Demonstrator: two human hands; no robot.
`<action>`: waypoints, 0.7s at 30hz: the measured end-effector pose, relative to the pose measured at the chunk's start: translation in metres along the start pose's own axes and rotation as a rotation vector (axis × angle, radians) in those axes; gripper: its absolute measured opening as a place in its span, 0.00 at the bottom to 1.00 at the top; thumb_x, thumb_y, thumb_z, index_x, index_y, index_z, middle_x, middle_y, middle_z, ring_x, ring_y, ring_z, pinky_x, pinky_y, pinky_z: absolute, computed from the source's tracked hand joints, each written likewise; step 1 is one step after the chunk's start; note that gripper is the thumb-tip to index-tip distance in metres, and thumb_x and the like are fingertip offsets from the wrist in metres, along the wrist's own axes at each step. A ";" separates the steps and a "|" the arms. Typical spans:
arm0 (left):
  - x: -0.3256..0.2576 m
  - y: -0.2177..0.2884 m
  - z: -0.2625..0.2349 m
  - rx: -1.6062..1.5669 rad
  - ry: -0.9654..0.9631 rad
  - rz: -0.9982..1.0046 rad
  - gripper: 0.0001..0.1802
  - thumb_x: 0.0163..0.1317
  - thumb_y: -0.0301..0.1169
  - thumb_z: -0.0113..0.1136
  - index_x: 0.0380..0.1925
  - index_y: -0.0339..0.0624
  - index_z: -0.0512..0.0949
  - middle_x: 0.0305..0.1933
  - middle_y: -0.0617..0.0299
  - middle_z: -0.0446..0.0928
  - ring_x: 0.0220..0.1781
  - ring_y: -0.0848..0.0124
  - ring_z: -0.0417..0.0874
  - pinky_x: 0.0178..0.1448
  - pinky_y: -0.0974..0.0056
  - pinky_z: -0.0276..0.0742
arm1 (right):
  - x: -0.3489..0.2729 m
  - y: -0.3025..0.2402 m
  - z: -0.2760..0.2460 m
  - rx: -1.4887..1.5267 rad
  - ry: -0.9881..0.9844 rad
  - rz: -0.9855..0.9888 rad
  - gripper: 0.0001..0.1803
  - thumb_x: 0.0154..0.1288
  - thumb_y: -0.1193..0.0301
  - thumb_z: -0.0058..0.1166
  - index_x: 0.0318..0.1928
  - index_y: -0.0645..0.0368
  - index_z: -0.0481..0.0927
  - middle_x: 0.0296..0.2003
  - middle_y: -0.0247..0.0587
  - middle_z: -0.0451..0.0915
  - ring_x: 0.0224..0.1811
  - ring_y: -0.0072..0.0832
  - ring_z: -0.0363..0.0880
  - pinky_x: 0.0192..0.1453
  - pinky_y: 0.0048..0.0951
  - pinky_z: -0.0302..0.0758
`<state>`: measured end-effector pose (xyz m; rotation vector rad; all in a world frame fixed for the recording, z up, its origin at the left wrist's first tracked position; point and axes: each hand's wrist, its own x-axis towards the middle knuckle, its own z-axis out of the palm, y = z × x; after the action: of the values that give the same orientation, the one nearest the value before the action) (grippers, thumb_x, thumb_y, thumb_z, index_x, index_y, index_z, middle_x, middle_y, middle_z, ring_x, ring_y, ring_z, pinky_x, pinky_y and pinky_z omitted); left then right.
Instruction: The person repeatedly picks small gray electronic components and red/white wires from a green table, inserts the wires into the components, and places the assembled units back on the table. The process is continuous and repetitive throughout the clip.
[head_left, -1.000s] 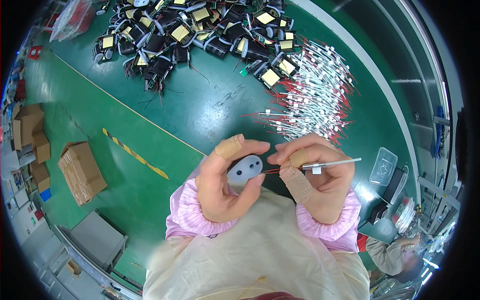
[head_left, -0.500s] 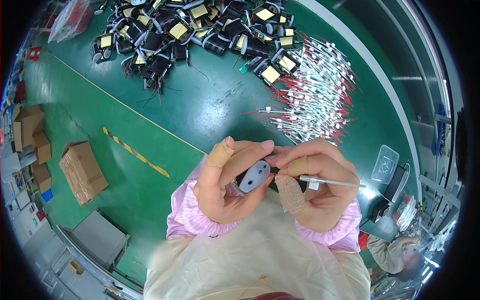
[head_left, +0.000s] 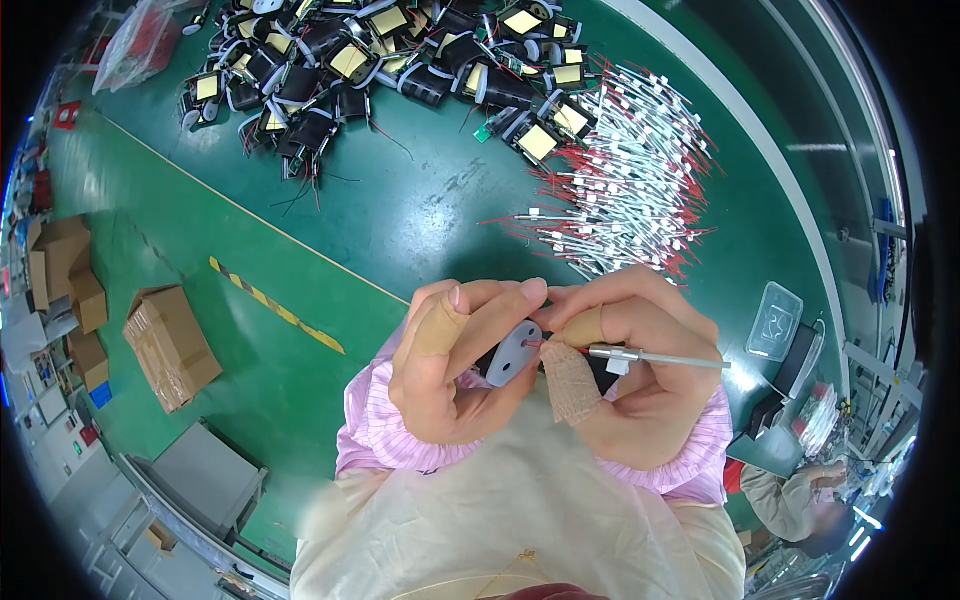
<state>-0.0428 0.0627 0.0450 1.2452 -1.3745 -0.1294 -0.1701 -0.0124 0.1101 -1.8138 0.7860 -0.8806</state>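
My left hand (head_left: 432, 365) is closed around a small black device with a light grey oval end cap (head_left: 513, 352) that has several small holes. In my right hand (head_left: 650, 395) is a thin pale wire lead (head_left: 665, 358) with a white connector (head_left: 618, 365) and red wire ends, pinched between thumb and finger. The red ends meet the cap at one of its holes; how deep they go I cannot tell. Part of the black body shows behind the right fingers. Tan tape wraps fingers on both hands.
Beyond my hands, a heap of similar wire leads (head_left: 635, 165) lies on the green table (head_left: 420, 225). A pile of black devices (head_left: 425, 85) with yellow pads sits at the far side. A clear plastic box (head_left: 774, 320) is at right, cardboard boxes (head_left: 172, 345) at left. Someone sits lower right.
The right thumb and fingertips have moved slightly left, closer to the grey cap, and the lead has shifted with them. The cap is tilted a little more. Both hands keep their hold.
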 end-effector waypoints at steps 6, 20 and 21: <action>0.001 0.001 0.000 0.012 -0.011 -0.018 0.50 0.38 0.12 0.68 0.65 0.27 0.56 0.45 0.46 0.83 0.36 0.57 0.83 0.42 0.60 0.73 | -0.002 0.003 0.003 0.031 0.036 0.012 0.11 0.41 0.87 0.62 0.28 0.63 0.79 0.29 0.43 0.79 0.24 0.27 0.78 0.25 0.23 0.73; 0.001 -0.004 -0.005 -0.037 -0.033 0.031 0.52 0.38 0.12 0.67 0.67 0.27 0.52 0.47 0.43 0.82 0.35 0.57 0.84 0.43 0.59 0.72 | 0.000 0.001 0.003 0.096 0.014 0.046 0.10 0.42 0.86 0.64 0.27 0.64 0.80 0.30 0.44 0.79 0.24 0.25 0.78 0.25 0.23 0.72; 0.000 -0.004 -0.005 -0.044 -0.037 0.019 0.53 0.39 0.12 0.67 0.68 0.28 0.52 0.47 0.43 0.82 0.36 0.57 0.84 0.43 0.59 0.72 | 0.000 0.002 0.003 0.102 0.009 0.043 0.09 0.42 0.86 0.64 0.27 0.64 0.80 0.30 0.44 0.79 0.24 0.25 0.78 0.25 0.23 0.72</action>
<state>-0.0365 0.0643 0.0434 1.1979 -1.4078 -0.1687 -0.1682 -0.0118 0.1079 -1.6985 0.7694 -0.8859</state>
